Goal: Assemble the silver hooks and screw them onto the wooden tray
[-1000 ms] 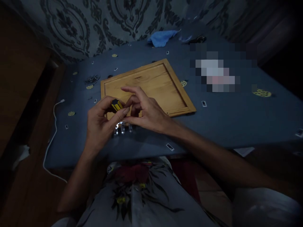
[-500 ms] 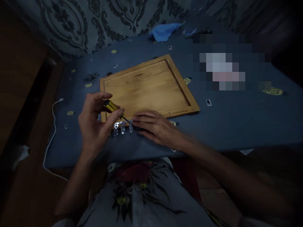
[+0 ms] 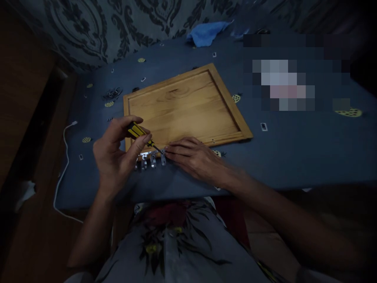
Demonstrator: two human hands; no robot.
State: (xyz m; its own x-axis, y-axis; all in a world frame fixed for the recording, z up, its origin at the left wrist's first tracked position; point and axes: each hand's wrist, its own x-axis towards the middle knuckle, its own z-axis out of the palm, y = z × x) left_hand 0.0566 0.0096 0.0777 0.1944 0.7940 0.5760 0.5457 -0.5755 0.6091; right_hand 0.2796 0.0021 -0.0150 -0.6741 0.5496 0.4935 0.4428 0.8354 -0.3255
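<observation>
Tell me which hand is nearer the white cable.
Left. The left hand, holding a screwdriver, is just right of the white cable; the right hand rests farther right.

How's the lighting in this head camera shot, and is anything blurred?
Head view: dim overall, corners nearly black; the wooden board is brightest; the metal hooks glint below the screwdriver in the left hand; the right forearm looks soft; a pixelated patch sits upper right.

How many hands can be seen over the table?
2. The left hand holds a yellow-black screwdriver; the right hand rests against a metal hook rack at the wooden board's near edge.
</observation>
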